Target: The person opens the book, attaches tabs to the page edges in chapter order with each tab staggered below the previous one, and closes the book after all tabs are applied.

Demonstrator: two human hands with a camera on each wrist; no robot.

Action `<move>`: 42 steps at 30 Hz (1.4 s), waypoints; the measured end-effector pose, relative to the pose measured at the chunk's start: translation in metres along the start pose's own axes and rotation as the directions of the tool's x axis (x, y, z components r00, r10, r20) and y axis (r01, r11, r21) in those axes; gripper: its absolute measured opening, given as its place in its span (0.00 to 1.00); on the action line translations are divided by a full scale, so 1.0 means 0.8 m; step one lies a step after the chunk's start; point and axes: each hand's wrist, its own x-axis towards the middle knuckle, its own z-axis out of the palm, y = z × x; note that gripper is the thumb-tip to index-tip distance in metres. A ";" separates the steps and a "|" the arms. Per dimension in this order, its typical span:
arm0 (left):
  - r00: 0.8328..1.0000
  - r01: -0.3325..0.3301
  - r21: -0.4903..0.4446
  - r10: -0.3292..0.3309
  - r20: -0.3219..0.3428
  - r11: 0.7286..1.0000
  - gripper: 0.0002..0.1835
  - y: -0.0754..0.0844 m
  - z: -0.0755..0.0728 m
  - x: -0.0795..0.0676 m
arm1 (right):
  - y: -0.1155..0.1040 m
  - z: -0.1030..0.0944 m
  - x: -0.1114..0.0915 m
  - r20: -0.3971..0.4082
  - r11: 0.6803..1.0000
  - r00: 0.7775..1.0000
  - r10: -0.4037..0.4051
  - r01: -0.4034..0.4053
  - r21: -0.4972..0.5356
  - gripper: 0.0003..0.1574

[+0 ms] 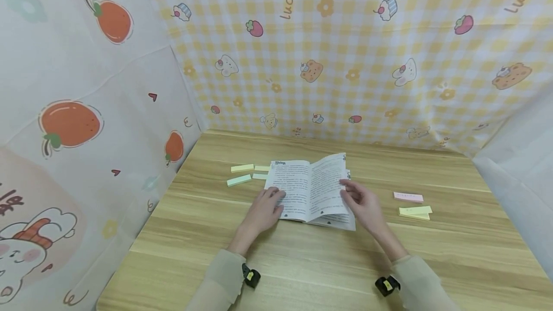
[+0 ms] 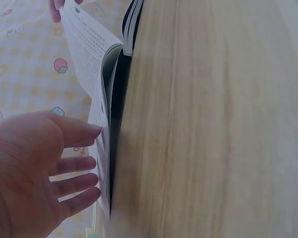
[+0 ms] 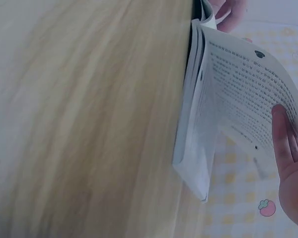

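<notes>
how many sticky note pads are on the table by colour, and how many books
green sticky note pads: 2
yellow sticky note pads: 3
pink sticky note pad: 1
open book: 1
total: 7 things on the wooden table

A light wood-grain tabletop [image 1: 302,263] carries an open book [image 1: 311,191] lying near its middle. To the far left of the book lie green and yellow sticky-note pads [image 1: 239,180]; on the right sit a pink pad [image 1: 408,197] and a yellow pad [image 1: 414,212].
</notes>
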 end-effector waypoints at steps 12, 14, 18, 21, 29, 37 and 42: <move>1.000 0.020 -0.062 -0.022 -0.018 0.998 0.19 0.006 -0.003 0.001 | -0.004 0.025 0.020 -0.004 0.997 1.000 -0.009 0.009 0.072 0.18; 1.000 0.018 -0.066 -0.020 -0.023 0.998 0.19 0.007 -0.003 0.002 | -0.005 0.029 0.022 -0.003 0.997 1.000 -0.004 0.005 0.076 0.18; 0.999 0.018 -0.072 -0.020 -0.027 0.997 0.19 0.009 -0.006 0.002 | -0.012 0.035 0.027 0.001 0.998 1.000 0.020 -0.021 0.061 0.18; 0.999 0.021 -0.087 -0.024 -0.031 0.996 0.20 0.012 -0.009 0.003 | -0.029 0.037 0.028 0.005 0.999 1.000 0.011 -0.011 0.043 0.18; 0.997 -0.008 -0.120 -0.002 -0.083 0.993 0.20 0.022 -0.014 0.011 | -0.057 0.043 0.032 0.023 0.996 1.000 0.019 -0.020 0.084 0.17; 0.994 -0.038 -0.227 0.012 -0.113 0.973 0.22 0.039 -0.026 0.017 | -0.063 0.055 0.036 0.036 0.994 0.999 0.038 -0.041 0.103 0.17; 0.996 -0.069 -0.301 0.046 -0.082 0.951 0.23 0.046 -0.033 0.014 | -0.066 0.063 0.037 0.048 0.992 0.998 0.051 -0.056 0.112 0.17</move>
